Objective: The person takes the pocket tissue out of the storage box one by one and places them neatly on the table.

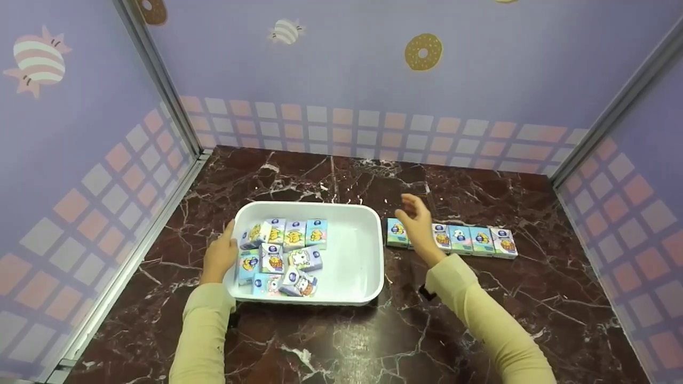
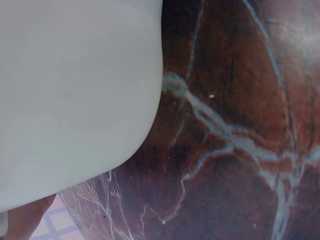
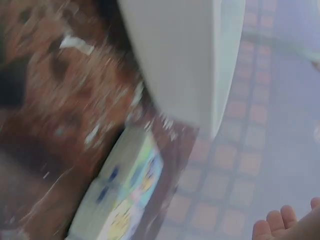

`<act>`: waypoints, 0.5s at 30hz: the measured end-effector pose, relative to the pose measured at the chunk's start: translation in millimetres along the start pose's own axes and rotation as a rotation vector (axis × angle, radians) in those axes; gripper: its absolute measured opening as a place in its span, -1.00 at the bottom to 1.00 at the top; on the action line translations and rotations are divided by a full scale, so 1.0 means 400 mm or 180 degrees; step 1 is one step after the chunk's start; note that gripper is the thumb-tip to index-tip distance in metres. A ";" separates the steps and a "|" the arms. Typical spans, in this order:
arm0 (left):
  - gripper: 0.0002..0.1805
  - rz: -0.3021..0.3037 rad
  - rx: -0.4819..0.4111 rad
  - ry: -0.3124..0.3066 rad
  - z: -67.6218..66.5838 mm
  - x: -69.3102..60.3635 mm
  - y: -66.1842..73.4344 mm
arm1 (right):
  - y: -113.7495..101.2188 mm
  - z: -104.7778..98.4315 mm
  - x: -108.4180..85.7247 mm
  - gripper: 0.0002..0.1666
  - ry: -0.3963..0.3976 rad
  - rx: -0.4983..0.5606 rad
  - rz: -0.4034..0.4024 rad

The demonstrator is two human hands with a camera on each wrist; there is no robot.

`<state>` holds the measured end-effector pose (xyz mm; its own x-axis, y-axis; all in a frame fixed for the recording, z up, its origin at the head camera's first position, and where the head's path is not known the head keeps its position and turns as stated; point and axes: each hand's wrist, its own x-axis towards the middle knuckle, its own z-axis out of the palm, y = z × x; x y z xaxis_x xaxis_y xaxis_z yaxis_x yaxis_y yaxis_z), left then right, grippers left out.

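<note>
A white rectangular tray [image 1: 352,266] holds several small cartoon-printed packs [image 1: 294,234] that look like pocket tissues, heaped toward its left side. At the tray's left rim is my left hand [image 1: 220,258], gripping it with the thumb at the edge and the fingers along the outside. The left wrist view shows mostly the tray's outer wall [image 2: 75,100], with part of a finger beneath its rim. My right hand [image 1: 419,226], empty with loosely bent fingers, hovers over a row of similar packs [image 1: 460,238] right of the tray. It hides part of that row.
The dark red marble tabletop [image 1: 331,346] has white veins. Purple printed panels [image 1: 347,69] stand at the back and both sides, with a metal rail [image 1: 133,256] along the left edge. The row of packs lies a short gap from the tray's right wall.
</note>
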<state>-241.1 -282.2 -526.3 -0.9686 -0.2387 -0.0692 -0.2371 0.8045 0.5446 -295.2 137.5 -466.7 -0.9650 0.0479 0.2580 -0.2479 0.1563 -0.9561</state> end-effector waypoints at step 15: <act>-0.43 0.0109 0.0046 0.0106 0.001 0.002 -0.007 | -0.044 0.160 -0.056 -0.51 -0.1219 -0.0332 0.0271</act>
<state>-241.3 -284.5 -528.1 -0.9732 -0.2288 -0.0227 -0.2053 0.8202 0.5340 -274.7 70.4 -464.6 -0.9488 -0.3030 0.0892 -0.1747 0.2679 -0.9475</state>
